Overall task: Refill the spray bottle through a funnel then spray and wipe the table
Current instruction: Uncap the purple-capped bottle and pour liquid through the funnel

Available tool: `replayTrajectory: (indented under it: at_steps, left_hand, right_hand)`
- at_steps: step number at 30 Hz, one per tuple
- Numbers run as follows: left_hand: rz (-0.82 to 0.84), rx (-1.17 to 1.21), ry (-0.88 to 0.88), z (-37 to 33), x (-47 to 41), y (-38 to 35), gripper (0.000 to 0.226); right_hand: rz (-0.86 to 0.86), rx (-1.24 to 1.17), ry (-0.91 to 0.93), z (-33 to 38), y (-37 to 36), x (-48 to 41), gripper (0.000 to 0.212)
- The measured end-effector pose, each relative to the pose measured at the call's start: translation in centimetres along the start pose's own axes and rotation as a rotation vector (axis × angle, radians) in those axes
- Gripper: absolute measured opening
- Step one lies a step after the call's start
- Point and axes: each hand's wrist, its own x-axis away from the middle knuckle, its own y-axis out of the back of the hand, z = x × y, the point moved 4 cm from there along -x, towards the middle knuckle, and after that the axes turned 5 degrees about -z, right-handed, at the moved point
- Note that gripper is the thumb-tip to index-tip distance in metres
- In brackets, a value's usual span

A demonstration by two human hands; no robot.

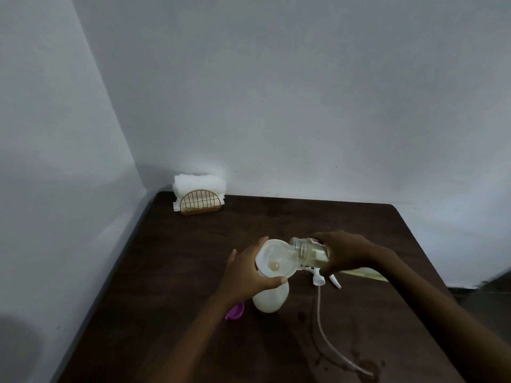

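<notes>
A white spray bottle [272, 298] stands uncapped on the dark wooden table [193, 272], with a white funnel [275, 262] set in its neck. My left hand [249, 273] grips the funnel's rim and the bottle's top. My right hand [347, 254] holds a clear refill bottle [308, 252] tipped on its side, mouth over the funnel. A little yellowish liquid sits in the funnel's bottom. The spray head [322, 276] with its long dip tube [322, 327] lies on the table to the right.
A purple cap [235, 311] lies left of the spray bottle. A gold wire holder with white napkins [199, 197] stands in the far left corner against the wall. A yellowish cloth [365, 273] lies under my right forearm. Wet spots [365, 367] mark the table's near side.
</notes>
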Motion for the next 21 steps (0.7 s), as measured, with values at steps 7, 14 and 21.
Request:
replayTrajectory:
  at_steps: [7,14,21]
  left_hand:
    - [0.014,0.019,-0.006,-0.64,0.15,0.23,0.081]
    - [0.000,0.015,-0.003,-0.49,0.17,0.14,0.085]
    - [-0.003,0.004,-0.003,-0.38,0.13,0.17,0.086]
  right_hand:
    - [-0.003,0.000,-0.002,0.06,0.13,0.11,0.062]
    - [-0.001,0.005,-0.002,0.14,0.13,0.16,0.058]
    - [0.007,-0.011,0.008,0.25,0.41,0.25,0.062]
